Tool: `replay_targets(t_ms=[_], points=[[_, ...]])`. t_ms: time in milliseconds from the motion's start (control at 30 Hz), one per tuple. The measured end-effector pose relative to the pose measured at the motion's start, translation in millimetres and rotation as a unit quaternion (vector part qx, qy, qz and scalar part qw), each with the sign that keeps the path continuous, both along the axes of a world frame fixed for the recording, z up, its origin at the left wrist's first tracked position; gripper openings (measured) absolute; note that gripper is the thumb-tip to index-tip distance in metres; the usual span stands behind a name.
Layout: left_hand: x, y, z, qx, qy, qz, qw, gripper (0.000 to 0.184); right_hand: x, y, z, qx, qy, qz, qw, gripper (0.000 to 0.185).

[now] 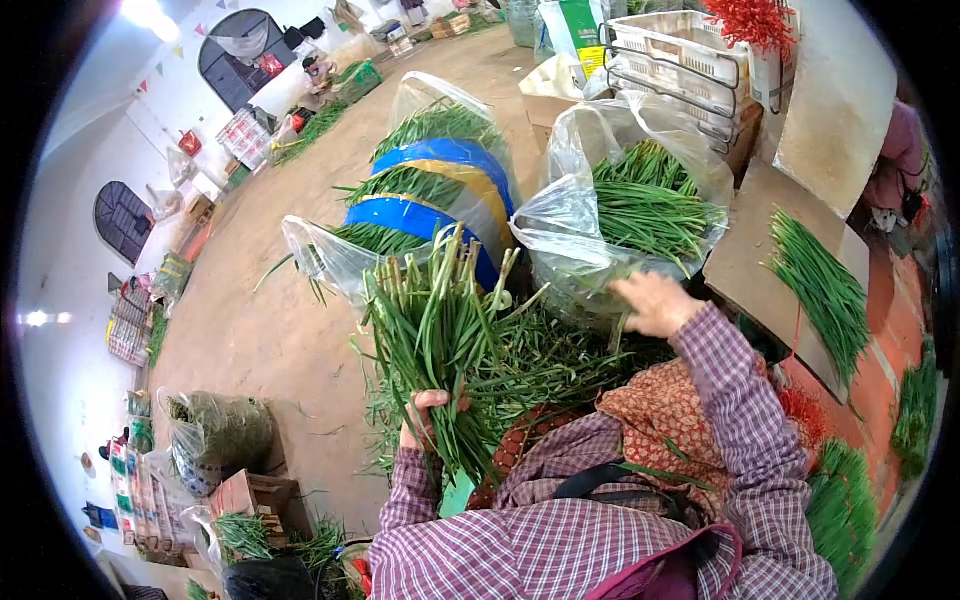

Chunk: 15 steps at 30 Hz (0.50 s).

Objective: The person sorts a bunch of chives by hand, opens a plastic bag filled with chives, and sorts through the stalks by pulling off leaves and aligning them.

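One head-worn view — looking forward and steeply down, lap close, far walls distant.

The bags (560, 245) around the greens look like clear, glossy plastic, crinkled and thin. The stacked crates (675, 65) are pale plastic with dark, smooth handles that look like metal. The sleeve (745, 420) is matt checked cloth, and the apron (655, 405) is patterned cloth. The floor (300, 270) looks matt and dusty; the low crate (245, 495) is rough wood.

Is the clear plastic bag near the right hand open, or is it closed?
Open: the mouth of the bag is spread wide, and green stalks show inside.
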<state>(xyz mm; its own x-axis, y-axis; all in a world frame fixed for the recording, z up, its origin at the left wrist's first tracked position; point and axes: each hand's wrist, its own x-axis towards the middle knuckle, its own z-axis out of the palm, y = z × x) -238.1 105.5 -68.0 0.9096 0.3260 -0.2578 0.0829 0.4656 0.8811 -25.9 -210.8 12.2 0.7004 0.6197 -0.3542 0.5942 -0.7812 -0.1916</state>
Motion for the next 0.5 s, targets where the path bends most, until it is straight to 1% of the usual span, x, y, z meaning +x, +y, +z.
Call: replay_targets(t_ms=[33, 100, 133, 167, 200, 233, 267, 300, 333, 367, 433, 500], points=[[4, 10, -13, -0.013, -0.045, -0.057, 0.997, 0.052, -9, -3, -12, 0.093, -0.059, 0.032, 0.993, 0.049], [9, 0, -4, -0.019, -0.038, -0.068, 0.997, 0.051, -9, 6, -4, 0.245, -0.085, 0.078, 0.963, 0.046], [10, -9, 3, -0.036, -0.031, -0.045, 0.998, 0.05, -10, 9, 10, 0.255, -0.031, 0.022, 0.966, 0.043], [13, -5, -3, -0.035, -0.03, -0.047, 0.998, 0.05, -13, 11, 31, 0.264, 0.019, -0.036, 0.964, 0.041], [19, 4, -17, -0.085, -0.06, -0.1, 0.99, 0.049, -4, 12, 6, 0.38, 0.008, -0.058, 0.923, 0.036], [23, 9, -27, -0.135, -0.09, -0.151, 0.975, 0.048, -8, 13, 5, 0.38, 0.007, -0.058, 0.923, 0.036], [23, 13, -37, -0.141, -0.08, -0.139, 0.977, 0.047, -14, 15, 3, 0.337, -0.058, -0.034, 0.939, 0.04], [22, 11, -34, -0.141, -0.08, -0.138, 0.977, 0.047, -23, 17, 0, 0.292, -0.122, -0.01, 0.949, 0.044], [21, 9, -31, -0.129, -0.064, -0.13, 0.981, 0.047, -32, 16, -5, 0.188, -0.179, 0.029, 0.965, 0.054], [20, 7, -29, -0.117, -0.048, -0.122, 0.984, 0.047, -36, 15, -5, 0.142, -0.136, 0.045, 0.979, 0.063], [26, 4, -21, -0.097, -0.054, -0.137, 0.984, 0.048, -36, 15, 6, 0.241, -0.11, 0.039, 0.964, 0.057], [20, -5, -12, -0.059, -0.003, -0.088, 0.994, 0.047, -30, 17, 12, 0.428, -0.098, -0.014, 0.898, 0.045]])
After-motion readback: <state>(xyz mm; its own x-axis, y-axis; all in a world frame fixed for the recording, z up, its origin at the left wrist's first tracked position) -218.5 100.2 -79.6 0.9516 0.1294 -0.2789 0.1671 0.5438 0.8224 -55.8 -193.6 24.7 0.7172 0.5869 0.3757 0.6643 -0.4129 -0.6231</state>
